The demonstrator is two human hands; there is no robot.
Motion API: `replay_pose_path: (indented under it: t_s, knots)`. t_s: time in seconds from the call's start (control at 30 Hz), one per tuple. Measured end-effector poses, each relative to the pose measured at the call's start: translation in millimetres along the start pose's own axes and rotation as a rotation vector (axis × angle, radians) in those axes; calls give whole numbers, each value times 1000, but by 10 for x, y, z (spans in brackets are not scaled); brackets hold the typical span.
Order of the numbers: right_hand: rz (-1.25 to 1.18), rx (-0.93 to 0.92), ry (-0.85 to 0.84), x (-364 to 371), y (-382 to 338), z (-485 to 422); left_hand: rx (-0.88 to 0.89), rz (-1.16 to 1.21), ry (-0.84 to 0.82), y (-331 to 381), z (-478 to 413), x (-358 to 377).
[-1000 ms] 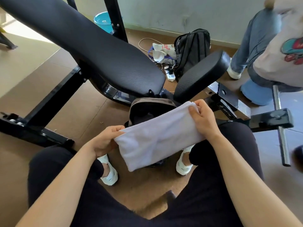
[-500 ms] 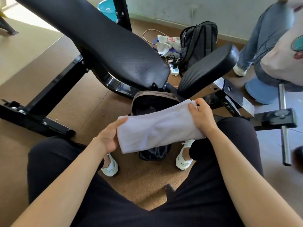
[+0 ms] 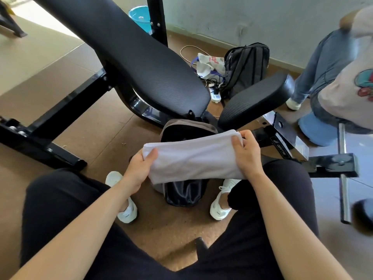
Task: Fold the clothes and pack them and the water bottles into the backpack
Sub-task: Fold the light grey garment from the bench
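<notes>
A folded white cloth [image 3: 193,158] hangs level between my knees. My left hand [image 3: 139,168] grips its left end, thumb on top. My right hand [image 3: 247,154] pinches its right end with curled fingers. Directly under the cloth stands an open brown-and-black backpack [image 3: 185,190] on the floor between my white shoes; the cloth hides most of its opening. No water bottle shows in view.
A black padded gym bench [image 3: 141,63] slants across the back, with its seat pad [image 3: 254,100] right of the backpack. A second black backpack [image 3: 246,65], a white bag [image 3: 210,65] and cables lie by the wall. A person in jeans [image 3: 323,63] stands at the right.
Both hands turned the white cloth from a slant to level and lifted it a little above the backpack's opening. The left grip shifted from bunched fingers to thumb on top.
</notes>
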State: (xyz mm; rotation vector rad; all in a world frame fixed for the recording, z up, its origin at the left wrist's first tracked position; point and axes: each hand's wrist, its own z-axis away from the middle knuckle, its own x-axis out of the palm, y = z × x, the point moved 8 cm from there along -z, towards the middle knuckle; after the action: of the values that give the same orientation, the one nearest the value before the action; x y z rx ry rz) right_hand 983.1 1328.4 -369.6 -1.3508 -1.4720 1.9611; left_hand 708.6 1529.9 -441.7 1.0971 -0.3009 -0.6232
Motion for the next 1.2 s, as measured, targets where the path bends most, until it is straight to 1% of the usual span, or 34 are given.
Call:
replay_pose_path:
  t_s: [0.07, 0.1, 0.17, 0.2, 0.27, 0.37, 0.43, 0.53, 0.63, 0.77, 0.87, 1.03, 1.13, 1.2]
  knots:
    - [8, 15, 9, 18, 29, 10, 152, -255, 72, 108, -5, -35]
    - [17, 30, 10, 32, 50, 13, 216, -343, 111, 146, -9, -51]
    - [55, 59, 2, 66, 81, 20, 304, -434, 205, 231, -1, -106]
    - [86, 74, -6, 89, 96, 25, 321, -460, 251, 251, -7, -146]
    - [168, 104, -22, 138, 123, 45, 307, -490, 313, 248, -37, -216]
    - [233, 120, -25, 211, 138, 86, 163, -531, 299, 103, -110, -251]
    - [220, 146, -28, 255, 169, 89, 82, -547, 284, 10, -131, -255]
    - [151, 171, -37, 298, 217, 89, 79, -502, 294, 34, -113, -256]
    - [48, 182, -60, 372, 187, 149, 83, -439, 263, 82, -82, -191]
    - [-48, 175, -116, 577, 71, 289, 99, -327, 145, 132, 40, 102]
    - [-59, 144, -149, 736, -24, 407, 100, -209, 34, 151, 137, 362]
    - [-67, 60, -235, 975, -159, 569, 141, -178, -86, 144, 184, 640]
    - [-87, 9, -330, 1091, -227, 660, 145, -133, -148, 154, 218, 734]
    - [-71, 6, -393, 1130, -225, 688, 117, -91, -206, 159, 235, 759]
